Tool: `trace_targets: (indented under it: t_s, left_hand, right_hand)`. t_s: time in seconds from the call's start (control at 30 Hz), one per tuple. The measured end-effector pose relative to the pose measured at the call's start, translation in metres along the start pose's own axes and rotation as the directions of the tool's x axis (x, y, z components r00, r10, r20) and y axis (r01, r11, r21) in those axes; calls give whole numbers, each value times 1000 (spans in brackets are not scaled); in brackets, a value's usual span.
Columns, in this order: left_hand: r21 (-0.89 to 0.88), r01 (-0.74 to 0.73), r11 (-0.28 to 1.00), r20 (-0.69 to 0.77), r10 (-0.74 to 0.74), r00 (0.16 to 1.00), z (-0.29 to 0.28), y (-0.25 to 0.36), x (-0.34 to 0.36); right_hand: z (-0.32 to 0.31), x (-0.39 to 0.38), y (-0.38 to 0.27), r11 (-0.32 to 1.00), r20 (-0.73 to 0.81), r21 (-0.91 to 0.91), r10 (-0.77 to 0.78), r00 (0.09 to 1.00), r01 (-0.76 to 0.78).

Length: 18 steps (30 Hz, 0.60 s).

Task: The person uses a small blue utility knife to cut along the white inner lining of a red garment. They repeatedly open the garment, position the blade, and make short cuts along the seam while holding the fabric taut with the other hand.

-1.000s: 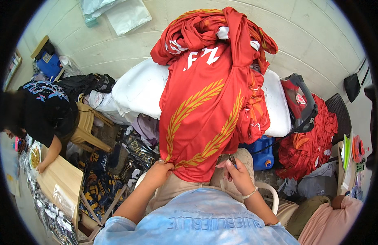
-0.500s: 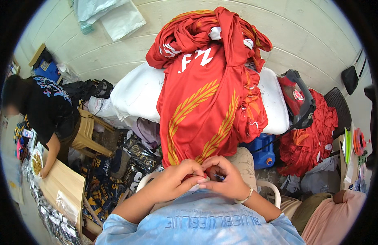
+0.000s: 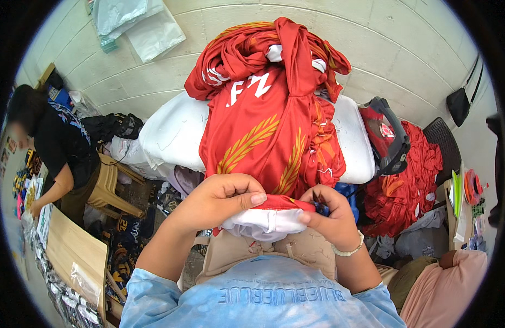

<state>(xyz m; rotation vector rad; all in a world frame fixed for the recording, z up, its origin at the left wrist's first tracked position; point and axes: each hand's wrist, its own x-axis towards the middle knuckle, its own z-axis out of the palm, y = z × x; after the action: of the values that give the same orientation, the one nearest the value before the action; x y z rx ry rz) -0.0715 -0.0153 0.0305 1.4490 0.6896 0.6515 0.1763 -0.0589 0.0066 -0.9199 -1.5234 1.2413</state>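
Observation:
In front of my lap, my left hand [image 3: 225,202] pinches the turned-up hem [image 3: 266,218] of a red garment, showing its white underside and a red edge. My right hand [image 3: 331,216] grips the hem's other end, thumb on the white cloth, with a small dark-blue tool, apparently thread snips, tucked in its fingers. The garment hangs from a heaped pile of red jerseys [image 3: 247,131] with yellow laurel prints and white lettering, resting on a white padded board [image 3: 176,134] against the wall.
A co-worker [image 3: 61,158] in black works at the left beside a plastic chair [image 3: 105,194] and wooden board [image 3: 75,251]. At right are a red-and-grey iron [image 3: 391,156], more red garments [image 3: 400,202], a blue jug and a person in pink [image 3: 446,290]. Dark garments lie at lower left.
Both hands have moved up and together with the hem, which is folded up to show its white underside. The view has shifted slightly. The co-worker's head and arm have moved a little.

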Motion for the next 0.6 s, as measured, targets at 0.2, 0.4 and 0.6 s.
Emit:
trace_targets:
  t_s: [0.2,0.4,0.6]
  left_hand:
    - [10,-14,1000,-7,14,1000,0,-4,5]
    - [47,-13,999,-20,14,1000,-3,-5,6]
    - [531,-82,843,-130,177,975,-15,0,0]
  right_hand:
    - [4,8,1,992,-2,-129,-14,1000,13]
    - [4,14,1,996,-53,-68,46,998,-50]
    - [-4,15,-2,994,-143,94,63,988,-50]
